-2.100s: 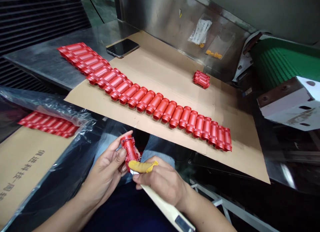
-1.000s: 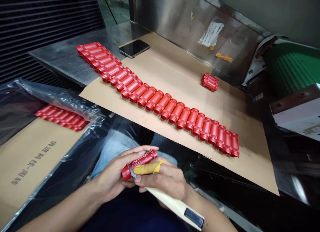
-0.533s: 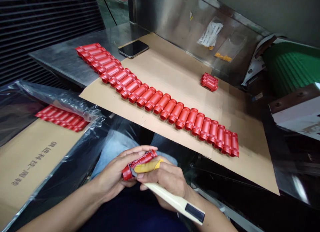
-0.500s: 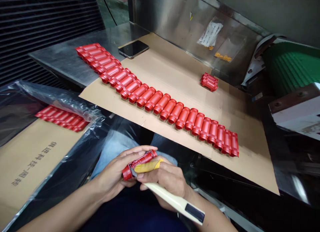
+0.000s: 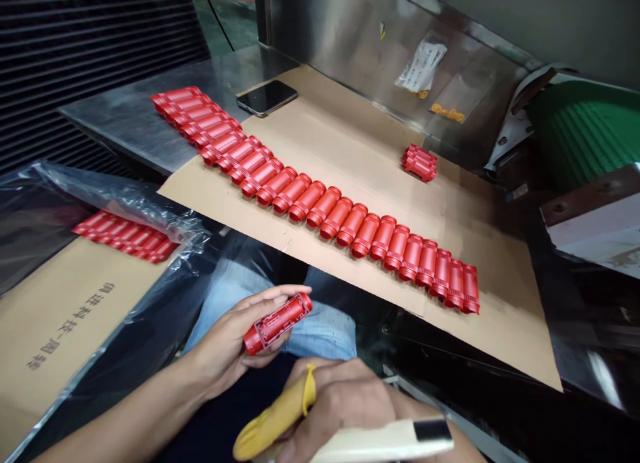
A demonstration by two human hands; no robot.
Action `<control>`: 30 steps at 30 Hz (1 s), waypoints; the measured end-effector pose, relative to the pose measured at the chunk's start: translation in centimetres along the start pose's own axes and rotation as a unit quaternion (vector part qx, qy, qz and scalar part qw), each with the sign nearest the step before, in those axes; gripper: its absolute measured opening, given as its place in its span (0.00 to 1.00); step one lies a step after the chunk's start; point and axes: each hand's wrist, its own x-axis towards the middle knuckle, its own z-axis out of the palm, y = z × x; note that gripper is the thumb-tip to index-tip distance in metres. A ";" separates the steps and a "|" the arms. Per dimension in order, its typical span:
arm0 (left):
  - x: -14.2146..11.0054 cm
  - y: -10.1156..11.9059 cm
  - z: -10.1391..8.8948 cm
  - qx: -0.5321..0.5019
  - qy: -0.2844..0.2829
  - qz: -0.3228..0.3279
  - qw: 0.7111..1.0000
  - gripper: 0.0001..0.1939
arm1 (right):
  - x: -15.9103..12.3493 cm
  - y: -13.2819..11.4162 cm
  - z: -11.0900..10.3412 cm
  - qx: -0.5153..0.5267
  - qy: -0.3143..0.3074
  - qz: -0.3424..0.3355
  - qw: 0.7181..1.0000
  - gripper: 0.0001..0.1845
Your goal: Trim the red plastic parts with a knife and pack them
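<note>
My left hand [image 5: 235,340] is closed around a red plastic cylinder part [image 5: 277,322], held level over my lap. My right hand [image 5: 340,410] sits lower, near the bottom edge, gripping a cream-handled trimming tool [image 5: 380,440]; its forefinger wears a yellow rubber finger cot [image 5: 273,420]. The tool and the red part are apart. A long row of matching red parts [image 5: 320,206] lies side by side across a cardboard sheet [image 5: 350,143] on the steel table. A small separate cluster of red parts [image 5: 419,162] lies at the back right of the cardboard.
A black phone [image 5: 266,96] lies at the cardboard's far edge. At left, a carton [image 5: 60,323] under a clear plastic bag holds more red parts [image 5: 125,235]. A green conveyor belt [image 5: 580,136] runs at right. Small plastic bags [image 5: 425,66] stick to the steel back wall.
My right hand has pulled the tool down and away from the red part, towards the bottom of the view. My left hand keeps the part, now fully uncovered.
</note>
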 end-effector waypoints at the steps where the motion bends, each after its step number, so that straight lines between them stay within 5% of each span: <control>1: 0.0 0.0 0.0 -0.005 -0.003 0.003 1.000 0.31 | -0.2 -0.1 0.1 0.037 0.059 0.002 0.998 0.05; 4: 0.0 0.1 -0.2 -0.022 0.001 0.017 1.000 0.30 | -0.3 -0.1 0.2 0.087 0.212 0.056 0.972 0.04; 10: -0.1 0.1 -0.1 -0.032 0.019 0.111 0.993 0.35 | -0.9 0.6 0.3 -0.052 0.283 0.124 0.950 0.08; 14: -0.6 -0.2 -0.6 -0.027 0.057 0.199 0.978 0.42 | -1.1 1.1 0.6 -0.105 0.298 0.112 0.942 0.12; 18: -0.7 -0.6 -1.3 -0.013 0.052 0.247 0.967 0.38 | -0.8 1.6 0.9 -0.124 0.290 0.091 0.944 0.11; 30: -1.0 -1.0 0.0 0.009 0.121 0.272 0.955 0.34 | 0.1 2.3 1.3 -0.154 0.262 0.011 0.953 0.13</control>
